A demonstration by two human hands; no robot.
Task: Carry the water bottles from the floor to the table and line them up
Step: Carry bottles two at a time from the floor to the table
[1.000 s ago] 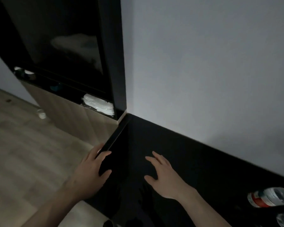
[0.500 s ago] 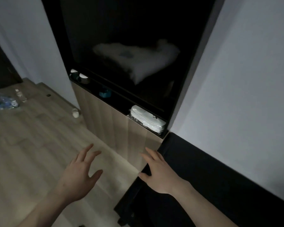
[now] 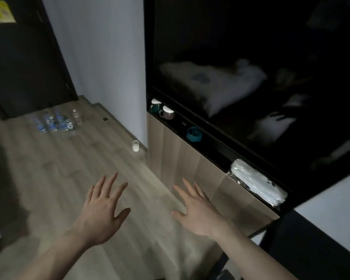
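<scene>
Several clear water bottles with blue labels (image 3: 53, 122) lie in a cluster on the wooden floor at the far left, near a dark door. One small bottle (image 3: 77, 116) stands upright just right of them. My left hand (image 3: 102, 211) and my right hand (image 3: 198, 211) hover over the floor in the foreground, both empty with fingers spread. The bottles are far from both hands. A corner of the black table (image 3: 311, 251) shows at the bottom right.
A wooden cabinet (image 3: 182, 158) under a dark glass panel stands to the right, with cups (image 3: 163, 111), a teal object (image 3: 194, 134) and a wrapped white pack (image 3: 257, 183) on its ledge. A small white cup (image 3: 135, 146) sits on the floor by the cabinet corner. A dark shape fills the left edge.
My view has swung left from the black table toward the floor. Both hands left the table edge and now hang over the floor. The bottles on the table went out of view; the floor bottles came in.
</scene>
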